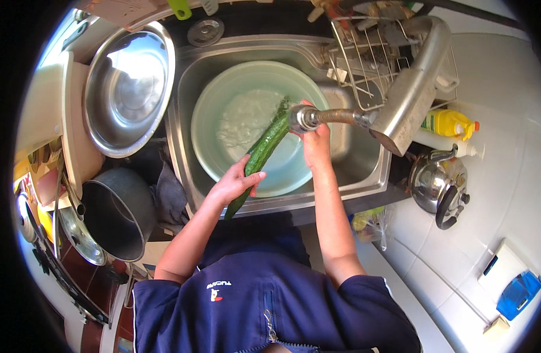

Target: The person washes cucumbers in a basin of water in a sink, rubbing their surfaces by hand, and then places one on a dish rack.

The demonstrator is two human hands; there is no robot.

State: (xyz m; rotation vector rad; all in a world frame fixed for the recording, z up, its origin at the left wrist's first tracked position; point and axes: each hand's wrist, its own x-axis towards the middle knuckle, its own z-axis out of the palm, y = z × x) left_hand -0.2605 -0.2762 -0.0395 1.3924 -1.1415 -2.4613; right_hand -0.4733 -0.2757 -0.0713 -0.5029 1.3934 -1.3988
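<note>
A shiny metal bowl [129,97] and a dark pot [118,215] sit leftmost; next, the left hand [234,184] wraps around a green cucumber [269,144] near its lower end, slanting over a pale green tub [204,126] of water in the sink [185,141]. The faucet head [304,119] partly hides the right hand [316,140], so I cannot tell its opening or hold; a kettle [430,182] stands rightward

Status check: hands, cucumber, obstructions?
Left hand closed around cucumber, lower part. Right hand by faucet head, grip unclear. Cucumber slanting over pale green basin. Faucet head partly hides right hand.
</note>
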